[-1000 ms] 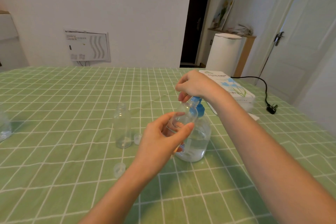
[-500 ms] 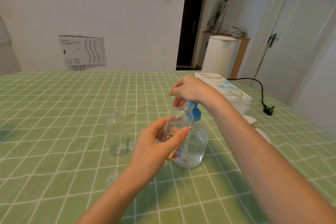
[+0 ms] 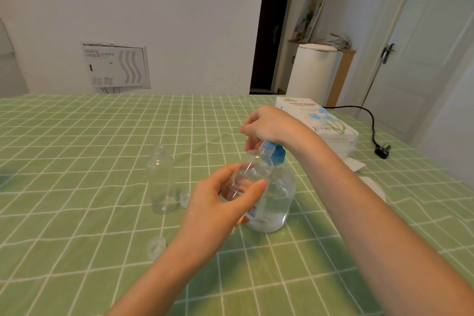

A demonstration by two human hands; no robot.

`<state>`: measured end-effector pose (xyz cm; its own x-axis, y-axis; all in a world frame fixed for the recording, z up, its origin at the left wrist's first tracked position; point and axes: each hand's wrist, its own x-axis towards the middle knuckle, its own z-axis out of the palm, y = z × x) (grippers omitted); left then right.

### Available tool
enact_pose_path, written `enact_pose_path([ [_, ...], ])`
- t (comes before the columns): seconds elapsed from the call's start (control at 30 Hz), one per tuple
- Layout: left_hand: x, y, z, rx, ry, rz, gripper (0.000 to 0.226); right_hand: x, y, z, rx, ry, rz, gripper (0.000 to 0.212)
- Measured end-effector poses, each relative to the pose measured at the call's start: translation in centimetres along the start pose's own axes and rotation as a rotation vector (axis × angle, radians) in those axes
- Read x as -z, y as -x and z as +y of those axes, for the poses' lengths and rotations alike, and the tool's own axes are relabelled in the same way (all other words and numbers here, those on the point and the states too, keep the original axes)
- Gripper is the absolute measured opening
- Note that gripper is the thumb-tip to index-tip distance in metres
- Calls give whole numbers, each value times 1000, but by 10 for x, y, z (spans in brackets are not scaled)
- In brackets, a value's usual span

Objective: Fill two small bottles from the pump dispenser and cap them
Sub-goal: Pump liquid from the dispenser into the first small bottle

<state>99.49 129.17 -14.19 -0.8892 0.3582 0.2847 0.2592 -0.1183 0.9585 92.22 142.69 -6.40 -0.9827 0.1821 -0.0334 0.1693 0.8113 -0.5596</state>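
My left hand (image 3: 220, 205) grips a small clear bottle (image 3: 252, 169), tilted with its open neck up against the blue pump head. The pump dispenser (image 3: 275, 197) is a round clear bottle, part full of clear liquid, with a blue collar. My right hand (image 3: 269, 128) rests on top of its blue pump. A second small clear bottle (image 3: 161, 179) stands upright and uncapped to the left. One clear cap (image 3: 185, 199) lies beside that bottle and another clear cap (image 3: 156, 247) lies nearer to me.
A green checked cloth (image 3: 77, 226) covers the table. A white tissue paper pack (image 3: 318, 120) lies at the back right, with white tissues (image 3: 356, 164) next to it. A black cord and plug (image 3: 382, 151) trail off the right edge.
Both hands hold much the same pose on the small bottle and the pump. The camera has tipped slightly, so everything sits a little lower and closer in view.
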Motion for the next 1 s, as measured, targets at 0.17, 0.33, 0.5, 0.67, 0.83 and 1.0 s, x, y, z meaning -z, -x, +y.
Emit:
enact_pose_path([
  [0.17,1,-2,0,18,8,2,19,4,1,-4,5,-7,3,40],
  [0.33,2,-2,2,20,22,-5,23,8,3,-8,21,-13,3,35],
  [0.5,0,-3,1,20,17,1,21,5,4,-6,18,-14,9,39],
  [0.67,1,-2,-2,29,10,5,22,0,4,-2,-2,-20,-7,39],
  [0.83,0,0,-1,40,21,-8,20,1,6,-2,-9,-34,-16,39],
  [1.0,0,0,2,45,43,-14,21,6,5,-6,10,-24,-3,40],
])
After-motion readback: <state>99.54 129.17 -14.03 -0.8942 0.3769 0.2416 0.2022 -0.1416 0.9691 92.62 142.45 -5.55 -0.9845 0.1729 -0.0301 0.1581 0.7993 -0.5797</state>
